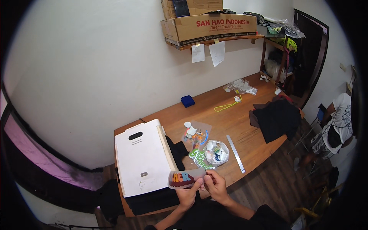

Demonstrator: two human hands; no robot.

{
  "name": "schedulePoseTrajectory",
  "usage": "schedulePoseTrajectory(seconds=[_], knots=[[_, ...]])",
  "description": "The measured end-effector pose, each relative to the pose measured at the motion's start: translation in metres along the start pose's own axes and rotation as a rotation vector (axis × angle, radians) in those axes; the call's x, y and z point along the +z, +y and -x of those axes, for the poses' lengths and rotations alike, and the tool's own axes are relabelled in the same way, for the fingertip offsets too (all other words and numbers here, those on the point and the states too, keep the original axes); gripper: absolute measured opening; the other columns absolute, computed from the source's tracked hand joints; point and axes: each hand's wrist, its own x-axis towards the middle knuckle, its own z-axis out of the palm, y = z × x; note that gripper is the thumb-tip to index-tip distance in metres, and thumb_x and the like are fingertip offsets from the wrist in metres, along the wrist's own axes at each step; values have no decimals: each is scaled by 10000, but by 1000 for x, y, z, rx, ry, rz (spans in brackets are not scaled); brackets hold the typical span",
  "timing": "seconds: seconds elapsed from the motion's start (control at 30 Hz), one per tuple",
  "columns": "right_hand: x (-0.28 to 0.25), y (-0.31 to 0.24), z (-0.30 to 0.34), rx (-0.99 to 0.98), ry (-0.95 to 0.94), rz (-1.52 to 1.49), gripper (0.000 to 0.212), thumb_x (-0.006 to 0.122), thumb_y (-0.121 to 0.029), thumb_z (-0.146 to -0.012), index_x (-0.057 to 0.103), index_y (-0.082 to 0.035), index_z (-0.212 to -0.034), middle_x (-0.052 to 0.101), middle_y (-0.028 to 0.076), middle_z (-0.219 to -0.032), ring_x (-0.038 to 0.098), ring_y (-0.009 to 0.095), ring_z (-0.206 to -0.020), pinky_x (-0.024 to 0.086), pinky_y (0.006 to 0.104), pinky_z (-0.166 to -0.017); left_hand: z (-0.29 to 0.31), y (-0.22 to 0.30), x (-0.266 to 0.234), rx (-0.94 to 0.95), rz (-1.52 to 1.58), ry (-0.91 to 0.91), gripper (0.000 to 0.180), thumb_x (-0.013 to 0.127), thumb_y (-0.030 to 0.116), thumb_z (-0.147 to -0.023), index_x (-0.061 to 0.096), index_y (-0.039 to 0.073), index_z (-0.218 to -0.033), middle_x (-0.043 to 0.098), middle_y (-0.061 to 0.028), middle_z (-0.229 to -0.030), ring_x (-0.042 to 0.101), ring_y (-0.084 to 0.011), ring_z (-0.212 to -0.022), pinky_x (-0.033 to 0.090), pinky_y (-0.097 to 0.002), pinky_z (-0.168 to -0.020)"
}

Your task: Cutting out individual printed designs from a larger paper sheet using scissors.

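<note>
A translucent transfer film strip (pixel 197 174) with colourful printed lettering at its left end is held up over the table's near edge. My left hand (pixel 188 196) grips its lower edge, thumb on top and fingers beneath. My right hand (pixel 216 186) pinches its right end, close beside the left thumb. Just beyond the hands lie printed film pieces (pixel 196 153) and a white bowl-like container (pixel 217 163) filled with paper scraps and film bits. To the left stands a white heat press (pixel 143 159) with black fabric (pixel 149 203) under it.
A metal ruler (pixel 235 153) lies right of the container. Folded dark shirts (pixel 278 118) sit at the table's right end. Farther back are a blue pouch (pixel 188 101), a yellow cord (pixel 227 107) and plastic packets (pixel 241 87). Another person (pixel 339 122) is at the far right.
</note>
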Motion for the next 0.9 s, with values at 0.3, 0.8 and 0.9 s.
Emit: schedulePoseTrajectory(seconds=[0.3, 0.8, 0.9], knots=[[-10, 6, -1, 17, -12, 7, 188, 500, -68, -901, 506, 48, -1049, 584, 24, -720, 527, 39, -619, 443, 191, -537, -2, 1, 8, 13, 45, -4, 206, 625, -40, -786, 522, -24, -964, 604, -86, -806, 588, -125, -638, 498, -232, -552], [-18, -11, -8, 164, 45, -447, 221, 374, -206, -966, 427, -25, -1082, 457, 39, -685, 365, 50, -436, 301, 177, -383, 0, -4, 2, -25, -19, 62, 179, 622, -22, -794, 529, -26, -946, 591, -88, -783, 575, -141, -612, 491, -240, -517], [-19, -5, -2, 166, 6, -328, 217, 416, -189, -953, 433, -19, -1087, 463, 27, -700, 362, 37, -456, 297, 169, -402, 0, -3, 2, -18, -15, 82, 172, 617, -16, -801, 531, -18, -950, 589, -83, -797, 572, -137, -629, 489, -241, -532]])
